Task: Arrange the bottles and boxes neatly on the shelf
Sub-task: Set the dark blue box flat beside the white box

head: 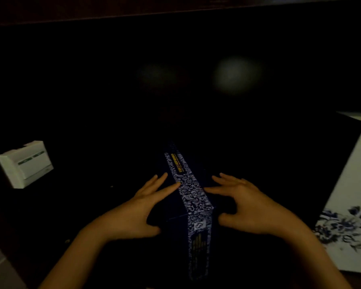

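my two bare hands flank a long dark-blue cardboard box with a blue-and-white floral band and gold lettering (188, 197), which sits in the middle of the view on a very dark shelf surface (92, 205), its length running from six o'clock toward twelve o'clock. my left hand (138, 209) is at the box's nine o'clock side, fingers spread and extended, the fingertips reaching the edge of the patterned band. my right hand (248, 203) is at its three o'clock side, also splayed, fingertips at the box's top edge. neither grip is closed; both hands are open against or just beside the box, and i cannot tell how firmly they press. at nine o'clock, well apart, lies a small white box with green stripes (25, 163). at three o'clock stands a tall white box with a blue flower print (350, 184).
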A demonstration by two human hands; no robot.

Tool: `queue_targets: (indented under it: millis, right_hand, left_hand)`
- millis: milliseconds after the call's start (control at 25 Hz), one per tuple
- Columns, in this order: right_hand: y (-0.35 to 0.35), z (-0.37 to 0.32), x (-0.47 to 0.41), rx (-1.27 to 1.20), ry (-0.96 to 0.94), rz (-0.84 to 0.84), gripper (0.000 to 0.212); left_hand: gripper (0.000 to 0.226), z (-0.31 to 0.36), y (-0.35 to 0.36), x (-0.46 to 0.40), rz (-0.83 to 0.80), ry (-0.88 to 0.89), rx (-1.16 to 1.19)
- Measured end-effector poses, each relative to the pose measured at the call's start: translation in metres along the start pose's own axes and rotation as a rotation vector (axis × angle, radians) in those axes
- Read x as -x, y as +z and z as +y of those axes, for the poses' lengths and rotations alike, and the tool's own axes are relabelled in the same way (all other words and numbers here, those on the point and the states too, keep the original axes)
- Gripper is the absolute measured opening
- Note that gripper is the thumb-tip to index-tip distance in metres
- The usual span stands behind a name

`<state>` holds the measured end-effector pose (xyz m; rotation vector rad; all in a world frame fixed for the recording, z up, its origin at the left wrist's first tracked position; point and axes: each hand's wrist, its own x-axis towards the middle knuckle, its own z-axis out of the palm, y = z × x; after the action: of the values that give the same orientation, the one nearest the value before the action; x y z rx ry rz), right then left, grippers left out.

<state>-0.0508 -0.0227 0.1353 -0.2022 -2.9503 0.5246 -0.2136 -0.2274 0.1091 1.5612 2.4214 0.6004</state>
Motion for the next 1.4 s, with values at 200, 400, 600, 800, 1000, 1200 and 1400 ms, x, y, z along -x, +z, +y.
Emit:
queue_targets:
  millis: [200,400,600,800,1000,1200,1400]
  right_hand:
    - [0.063,-0.067,0.007,0.209,0.220,0.280,0.124]
    - [0.060,-0.065,0.008,0.308,0.287,0.429,0.104]
    - [0.030,0.012,0.023,0.276,0.116,0.251,0.105]
    - [-0.005,0.065,0.040,-0.026,0.010,0.138,0.092]
    - [0.029,0.058,0.046,-0.021,0.054,0.384,0.090]
    - [0.057,0.036,0.044,-0.119,0.160,0.713,0.097]
    - [0.056,0.039,0.050,-0.162,0.167,0.632,0.077]
  left_hand:
    - [0.127,-0.009,-0.016,-0.044,-0.008,0.092,-0.581]
    - [0.122,-0.012,-0.005,-0.052,0.076,0.158,-0.625]
    - [0.119,0.026,0.033,-0.060,0.331,0.191,-0.541]
    - [0.090,0.054,0.064,-0.072,0.489,0.186,-0.346]
    - [0.092,-0.039,0.002,-0.056,0.574,-0.040,-0.240]
    - [0.102,-0.085,-0.006,-0.059,0.427,-0.117,-0.153]
    - [0.090,-0.088,0.003,-0.071,0.608,-0.043,-0.137]
